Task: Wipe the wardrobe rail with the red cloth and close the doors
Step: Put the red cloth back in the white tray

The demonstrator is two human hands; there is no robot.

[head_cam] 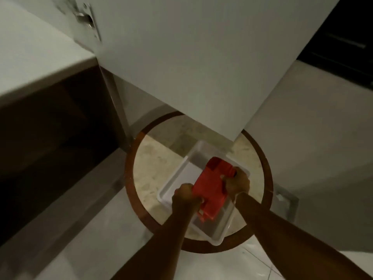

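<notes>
A folded red cloth (210, 186) lies over a white plastic tray (177, 176) on a round table. My left hand (185, 197) grips the cloth's near left edge. My right hand (238, 182) grips its right side. A white wardrobe door (191, 61) stands open above the table, with a metal hinge (86, 19) at its upper left. The wardrobe's dark inside (46, 128) is at the left. The rail is out of sight.
The round table (153, 178) has a pale marble top and a dark wooden rim, and stands on a light tiled floor (96, 239). Another white panel (323, 148) is at the right, with a dark opening (347, 37) above it.
</notes>
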